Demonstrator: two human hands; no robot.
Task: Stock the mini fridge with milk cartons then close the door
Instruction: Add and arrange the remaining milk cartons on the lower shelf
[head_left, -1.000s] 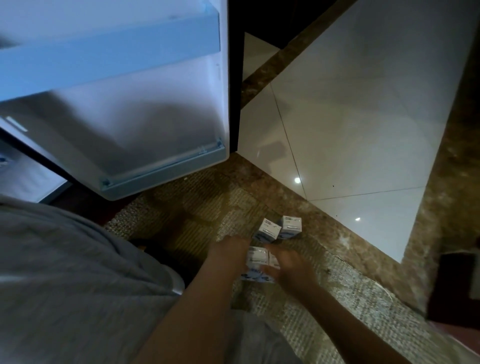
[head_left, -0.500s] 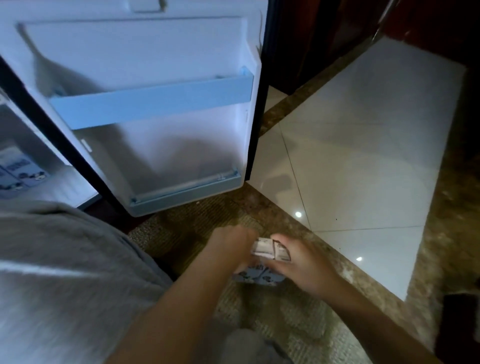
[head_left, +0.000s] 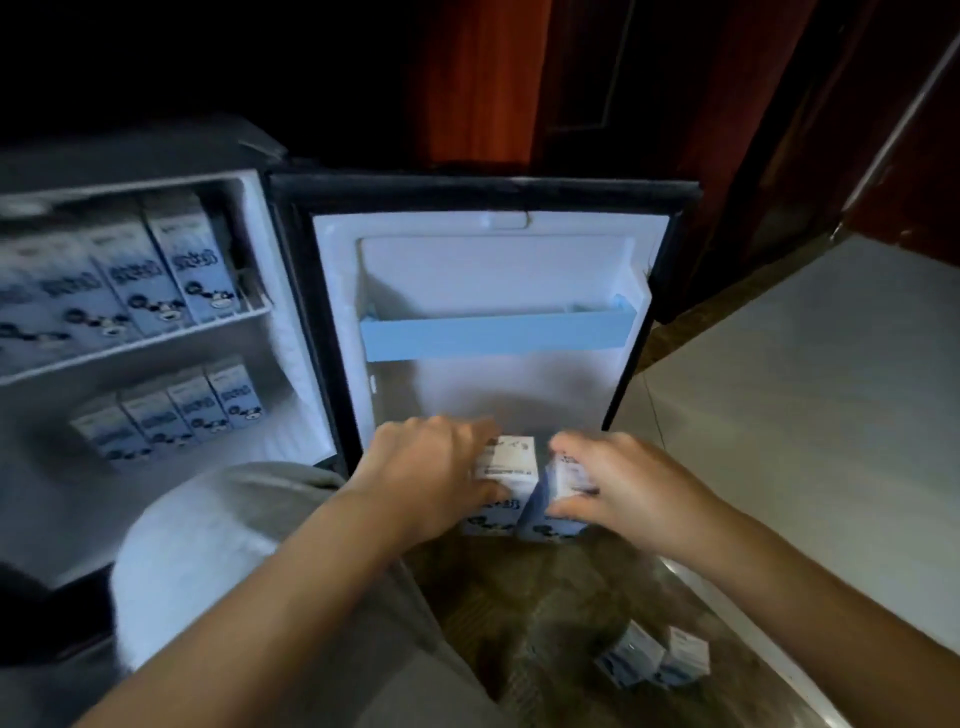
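The mini fridge (head_left: 291, 312) stands open at the left, its door (head_left: 493, 280) swung out in front of me with a pale blue door shelf (head_left: 493, 335). Several blue-and-white milk cartons (head_left: 156, 270) line the upper shelf and several more (head_left: 176, 410) stand on the lower level. My left hand (head_left: 431, 467) grips one milk carton (head_left: 506, 467) and my right hand (head_left: 618, 483) grips a second carton (head_left: 563, 499), side by side, low in front of the door's inner panel. Two more cartons (head_left: 654, 660) lie on the rug at the lower right.
A patterned rug (head_left: 530, 613) covers the floor below my hands. Pale glossy tiles (head_left: 810, 395) spread to the right. Dark wooden panels (head_left: 649, 88) rise behind the fridge. My grey-clad knee (head_left: 208, 540) sits close to the fridge opening.
Both hands have lifted two cartons off the rug and carried them up toward the open door. My view has tilted upward, bringing the stocked fridge shelves into sight.
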